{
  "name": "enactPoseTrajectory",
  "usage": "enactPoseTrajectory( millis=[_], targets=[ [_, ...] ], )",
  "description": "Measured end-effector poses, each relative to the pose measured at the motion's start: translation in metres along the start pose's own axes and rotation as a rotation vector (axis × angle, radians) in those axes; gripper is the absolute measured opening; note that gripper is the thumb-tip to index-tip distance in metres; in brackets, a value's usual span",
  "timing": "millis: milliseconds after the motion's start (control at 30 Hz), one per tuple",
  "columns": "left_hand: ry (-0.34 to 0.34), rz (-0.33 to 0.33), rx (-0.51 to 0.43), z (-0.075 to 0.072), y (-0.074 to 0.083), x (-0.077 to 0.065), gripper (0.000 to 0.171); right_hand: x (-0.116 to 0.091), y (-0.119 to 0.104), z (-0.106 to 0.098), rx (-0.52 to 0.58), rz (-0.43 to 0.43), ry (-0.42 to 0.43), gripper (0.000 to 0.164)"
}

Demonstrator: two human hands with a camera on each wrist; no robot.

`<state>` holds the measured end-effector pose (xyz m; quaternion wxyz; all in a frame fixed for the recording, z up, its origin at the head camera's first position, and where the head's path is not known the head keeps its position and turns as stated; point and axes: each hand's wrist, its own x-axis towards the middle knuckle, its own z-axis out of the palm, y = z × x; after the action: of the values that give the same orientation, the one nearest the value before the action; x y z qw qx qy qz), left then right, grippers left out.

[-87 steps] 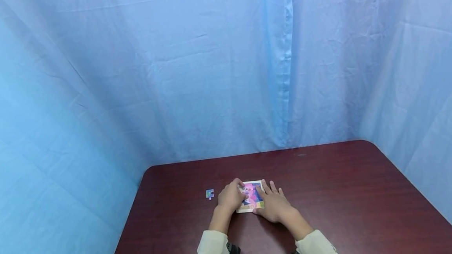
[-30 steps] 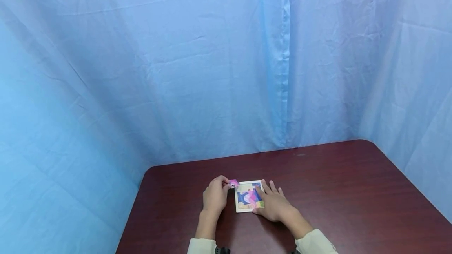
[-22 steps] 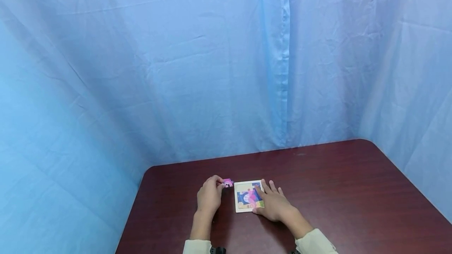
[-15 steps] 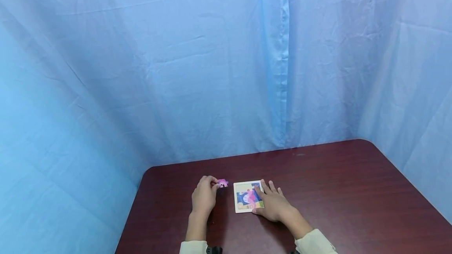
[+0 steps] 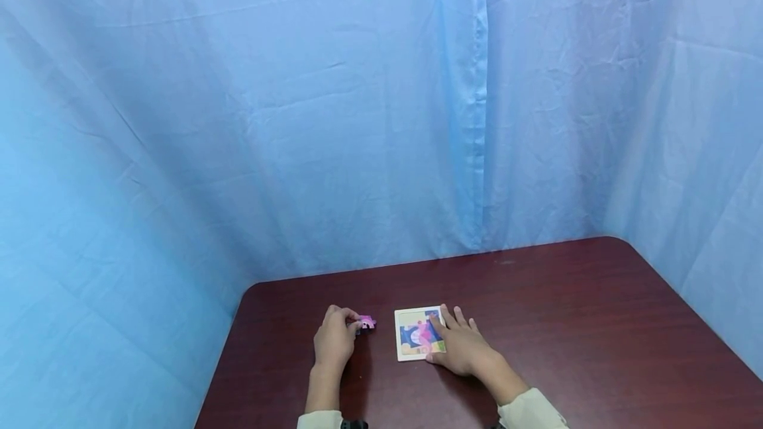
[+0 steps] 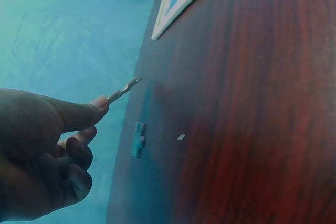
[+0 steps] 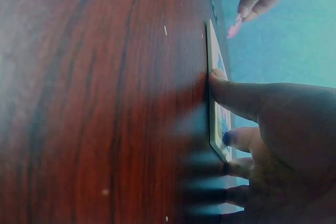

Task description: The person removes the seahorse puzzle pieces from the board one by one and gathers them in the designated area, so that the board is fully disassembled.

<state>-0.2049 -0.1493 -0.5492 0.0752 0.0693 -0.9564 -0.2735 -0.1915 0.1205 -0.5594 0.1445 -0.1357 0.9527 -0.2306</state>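
Note:
My left hand (image 5: pixel 334 339) pinches a pink jigsaw puzzle piece (image 5: pixel 367 322) by its edge between thumb and fingers, left of the puzzle board. Seen edge-on in the left wrist view, the pinched piece (image 6: pixel 124 91) is held above the table. Another puzzle piece (image 6: pixel 139 140) lies on the table below that hand. The square puzzle board (image 5: pixel 408 318) has a white frame and a partly filled picture in pink, blue and yellow; its upper left shows bare backing. My right hand (image 5: pixel 465 346) rests spread on the board's right side, thumb at the near edge.
The dark red-brown table (image 5: pixel 536 310) has rounded far corners. Blue curtains (image 5: pixel 357 118) hang behind it and at both sides. Small pale specks (image 6: pixel 181 137) lie on the tabletop.
My left hand has lifted the pink piece out of the board and carried it left, then slightly nearer. The right hand has stayed on the board.

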Motion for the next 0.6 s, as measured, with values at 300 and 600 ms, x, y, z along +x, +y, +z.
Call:
enactPoseTrajectory(
  millis=[300, 600],
  targets=[
    [0.024, 0.011, 0.048, 0.009, -0.007, -0.001, 0.005, -0.002, -0.002, -0.002, -0.016, 0.009, 0.007, 0.083],
    [0.019, -0.007, 0.049, 0.014, -0.009, 0.000, 0.004, -0.002, -0.001, -0.002, -0.013, 0.006, 0.014, 0.082]
  ],
)
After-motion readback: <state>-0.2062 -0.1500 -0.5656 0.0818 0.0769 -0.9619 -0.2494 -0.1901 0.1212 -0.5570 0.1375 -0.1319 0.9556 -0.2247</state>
